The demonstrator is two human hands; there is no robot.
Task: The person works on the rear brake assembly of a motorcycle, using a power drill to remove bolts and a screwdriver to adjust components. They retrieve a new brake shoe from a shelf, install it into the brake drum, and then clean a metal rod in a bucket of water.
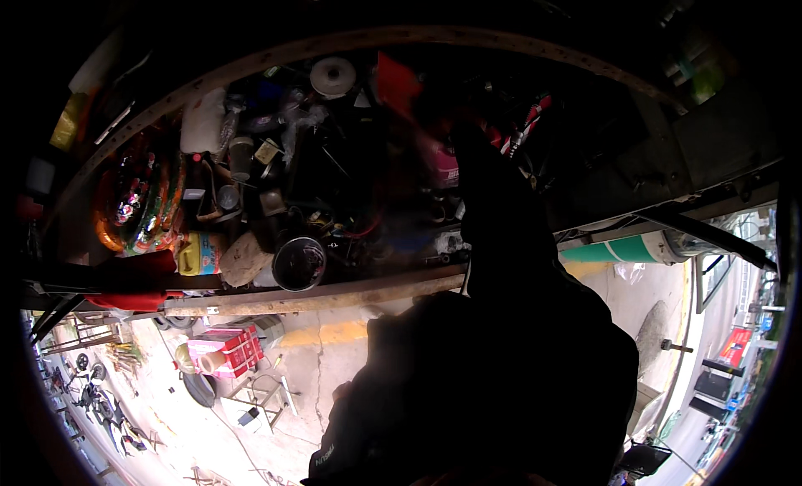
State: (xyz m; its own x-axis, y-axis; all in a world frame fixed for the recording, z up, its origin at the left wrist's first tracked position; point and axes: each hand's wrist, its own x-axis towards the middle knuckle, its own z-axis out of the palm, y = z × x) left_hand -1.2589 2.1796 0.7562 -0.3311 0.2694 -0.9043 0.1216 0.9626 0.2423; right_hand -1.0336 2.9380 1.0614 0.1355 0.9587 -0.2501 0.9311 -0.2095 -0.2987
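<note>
My right hand (458,122) reaches up into a dark, cluttered shelf, its arm a black silhouette; its fingers are lost in shadow. Around it are a red flat item (394,85), a pink package (436,164) and a red, white and black striped item (526,127). I cannot tell whether it holds any of them. I do not see my left hand.
The shelf has a wooden edge (334,295), a black pot (298,263), a white roll (332,76), shiny packages (134,202) and a green-white cylinder (618,249). Below are a pink box (227,350), a metal stool frame (259,402) and parked two-wheelers (100,402).
</note>
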